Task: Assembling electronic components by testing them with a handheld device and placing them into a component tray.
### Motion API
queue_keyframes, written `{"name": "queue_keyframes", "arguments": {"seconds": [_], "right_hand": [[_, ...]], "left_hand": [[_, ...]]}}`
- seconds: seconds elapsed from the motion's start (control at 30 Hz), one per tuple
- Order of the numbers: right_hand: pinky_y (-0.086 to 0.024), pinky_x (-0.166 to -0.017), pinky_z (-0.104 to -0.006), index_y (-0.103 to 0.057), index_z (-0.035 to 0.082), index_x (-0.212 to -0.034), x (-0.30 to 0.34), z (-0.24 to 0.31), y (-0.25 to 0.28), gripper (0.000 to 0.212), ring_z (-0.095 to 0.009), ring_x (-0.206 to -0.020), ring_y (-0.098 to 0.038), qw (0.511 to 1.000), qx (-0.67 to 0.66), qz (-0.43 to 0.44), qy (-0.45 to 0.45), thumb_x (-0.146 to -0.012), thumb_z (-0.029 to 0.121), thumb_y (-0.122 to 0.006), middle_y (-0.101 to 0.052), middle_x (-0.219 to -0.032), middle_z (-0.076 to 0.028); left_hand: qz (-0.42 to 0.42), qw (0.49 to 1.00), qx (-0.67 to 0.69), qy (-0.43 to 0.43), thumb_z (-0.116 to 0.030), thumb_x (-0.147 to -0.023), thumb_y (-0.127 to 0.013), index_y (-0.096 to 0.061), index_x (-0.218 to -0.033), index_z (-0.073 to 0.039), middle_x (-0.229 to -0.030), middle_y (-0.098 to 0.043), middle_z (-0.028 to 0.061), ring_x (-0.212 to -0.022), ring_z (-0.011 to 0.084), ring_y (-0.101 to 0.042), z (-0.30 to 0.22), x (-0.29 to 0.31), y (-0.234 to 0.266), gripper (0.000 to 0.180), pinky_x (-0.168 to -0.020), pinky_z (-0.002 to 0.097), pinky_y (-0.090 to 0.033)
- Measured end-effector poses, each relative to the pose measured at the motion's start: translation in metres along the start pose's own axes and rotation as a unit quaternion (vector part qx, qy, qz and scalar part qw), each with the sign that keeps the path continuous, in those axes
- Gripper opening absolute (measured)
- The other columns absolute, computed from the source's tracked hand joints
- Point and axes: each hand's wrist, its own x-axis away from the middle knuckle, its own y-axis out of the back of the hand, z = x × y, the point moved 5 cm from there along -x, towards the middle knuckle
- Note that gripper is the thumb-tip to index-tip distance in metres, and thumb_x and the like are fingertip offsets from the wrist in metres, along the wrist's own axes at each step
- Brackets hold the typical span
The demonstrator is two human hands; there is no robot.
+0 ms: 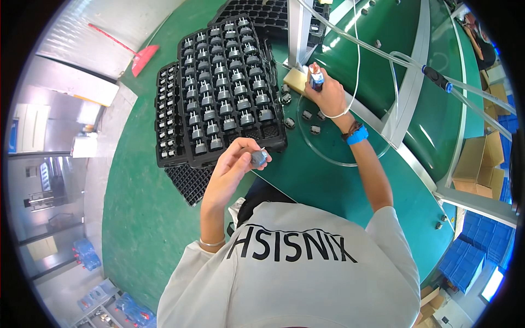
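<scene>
White T-shirt (295, 279) closest to view. Left hand (229, 167) pinching a small grey part (257, 159) by the near edge of the black tray (271, 132). Right hand (331, 99) closed around a small dark bottle (316, 82), beside a pale yellow block (296, 81).

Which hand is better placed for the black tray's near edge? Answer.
Probably the left hand: holding a grey part, it's beside that edge; the right hand, gripping a dark object, is farther.
</scene>
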Motion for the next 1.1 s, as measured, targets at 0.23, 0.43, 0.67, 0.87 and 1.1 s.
{"name": "queue_keyframes", "arguments": {"seconds": [0.23, 0.43, 0.67, 0.87, 1.1], "right_hand": [[-0.047, -0.059, -0.0370, -0.054, 0.003, -0.095, -0.004, 0.002, 0.005, 0.029, -0.033, -0.067, -0.058, 0.999, -0.030, -0.027, 0.018, -0.072, 0.019, -0.064, -0.058, -0.074, -0.018], [-0.045, -0.061, -0.0237, -0.052, -0.002, -0.093, -0.036, -0.090, 0.045, 0.026, -0.010, -0.067, -0.054, 0.975, -0.127, -0.145, -0.108, -0.077, 0.018, -0.061, -0.056, -0.075, -0.005], [-0.048, -0.076, -0.0348, -0.054, 0.000, -0.109, -0.050, -0.149, 0.078, 0.039, -0.030, -0.090, -0.059, 0.973, 0.119, -0.198, -0.028, -0.078, 0.023, -0.058, -0.059, -0.101, -0.018], [-0.046, -0.078, -0.0330, -0.055, -0.001, -0.105, -0.048, -0.111, 0.090, 0.037, -0.029, -0.091, -0.058, 0.954, 0.218, -0.204, 0.032, -0.075, 0.020, -0.062, -0.059, -0.104, -0.016], [-0.042, -0.077, -0.0250, -0.045, 0.005, -0.108, 0.031, 0.067, 0.043, 0.037, -0.015, -0.087, -0.054, 0.666, -0.674, 0.161, -0.275, -0.082, 0.031, -0.053, -0.055, -0.100, -0.010]], "left_hand": [[0.021, 1.000, 0.006, 0.002, -0.018, -0.091, -0.041, -0.045, -0.104, -0.002, -0.097, -0.056, 0.0099, -0.088, 0.0137, -0.052, -0.002, -0.003, -0.006, 0.021, -0.078, 0.0265, -0.042], [-0.014, 0.999, -0.027, 0.027, -0.008, -0.081, -0.054, -0.047, -0.103, -0.005, -0.095, -0.057, 0.0074, -0.085, 0.0107, -0.052, -0.006, 0.002, -0.006, 0.023, -0.073, 0.0220, -0.041], [-0.086, 0.995, 0.057, 0.007, 0.005, -0.074, -0.048, -0.047, -0.094, -0.005, -0.091, -0.056, 0.0079, -0.082, 0.0118, -0.052, -0.016, -0.004, -0.016, 0.023, -0.072, 0.0237, -0.042], [-0.053, 0.995, 0.022, -0.080, 0.005, -0.075, -0.057, -0.050, -0.098, -0.001, -0.101, -0.052, 0.0098, -0.094, 0.0159, -0.053, -0.016, -0.018, -0.021, 0.025, -0.084, 0.0268, -0.041], [-0.037, 0.970, -0.064, -0.231, 0.013, -0.068, -0.062, -0.059, -0.091, 0.004, -0.097, -0.048, 0.0091, -0.086, 0.0171, -0.054, -0.031, -0.032, -0.039, 0.025, -0.077, 0.0275, -0.048]]}}
